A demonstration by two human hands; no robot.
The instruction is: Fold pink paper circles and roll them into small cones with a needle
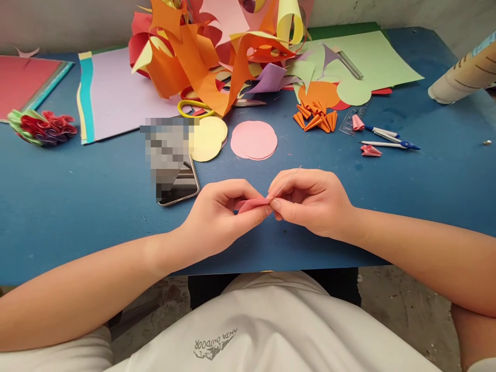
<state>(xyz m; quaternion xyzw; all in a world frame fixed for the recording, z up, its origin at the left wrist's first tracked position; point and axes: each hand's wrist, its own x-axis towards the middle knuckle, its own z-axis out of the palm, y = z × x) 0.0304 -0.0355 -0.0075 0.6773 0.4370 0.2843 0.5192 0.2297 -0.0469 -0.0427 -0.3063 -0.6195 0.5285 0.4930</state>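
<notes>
Both my hands meet over the near middle of the blue table (70,206). My left hand (220,214) pinches a folded pink paper piece (251,204) between thumb and fingers. My right hand (310,201) is closed on the same pink piece at its right end and also grips a thin stick (290,179) that pokes up and to the right. Pink paper circles (253,140) and yellow paper circles (209,138) lie just beyond my hands. Small rolled orange cones (315,118) and two rolled pink cones (370,150) lie farther right.
A phone (182,188) lies left of my hands. Yellow-handled scissors (197,107) sit under a heap of cut paper scraps (217,51). Coloured sheets (116,98), a paper flower (42,126), a compass (387,139), a clear ruler (351,121) and a roll (465,77) lie around.
</notes>
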